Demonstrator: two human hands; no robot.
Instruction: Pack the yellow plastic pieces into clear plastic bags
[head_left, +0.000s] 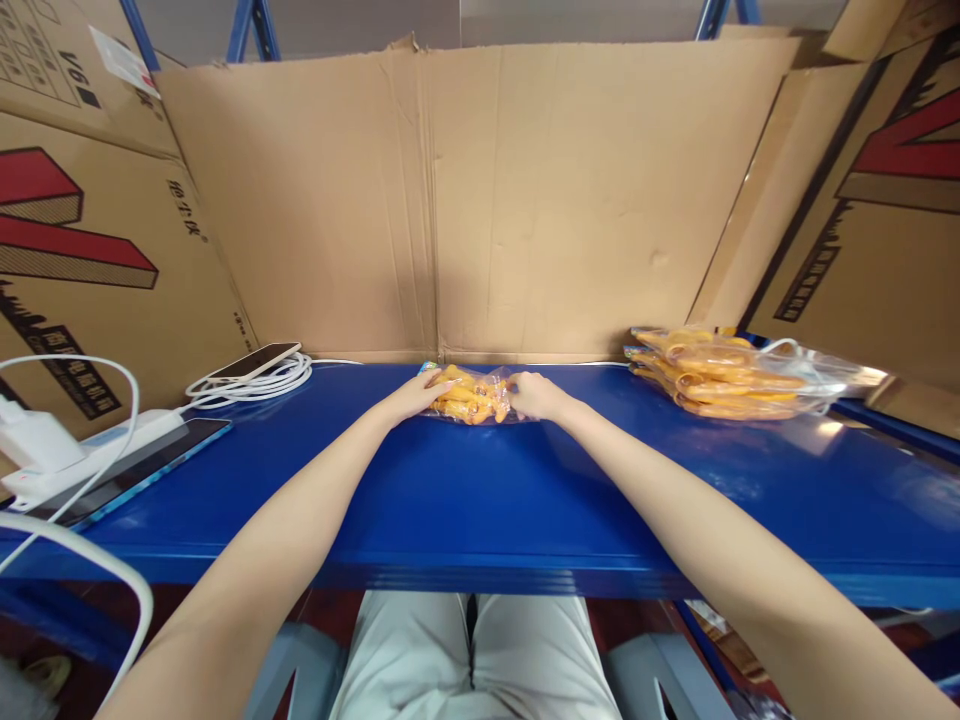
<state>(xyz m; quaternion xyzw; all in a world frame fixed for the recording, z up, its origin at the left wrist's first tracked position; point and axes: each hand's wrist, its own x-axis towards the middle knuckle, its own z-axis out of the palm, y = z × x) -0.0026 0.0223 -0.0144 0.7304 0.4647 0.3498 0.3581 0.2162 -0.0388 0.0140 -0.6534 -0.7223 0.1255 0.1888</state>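
Note:
A clear plastic bag of orange-yellow pieces (471, 397) lies flat on the blue shelf, near the cardboard at the back. My left hand (415, 396) has its fingers closed over the left end of the bag. At the opposite end, my right hand (538, 395) pinches the loose plastic, with its fingers curled inward. What the pieces inside are is too small to tell. Both arms reach forward from the shelf's front edge.
Similar orange-filled bags (712, 375) are stacked at the right. On the left lie a phone (255, 362) on a coiled white cable (289, 380), a dark-screened phone (150, 465) and a white power strip (112, 450). Cardboard (585, 200) walls the back of the blue shelf (480, 500).

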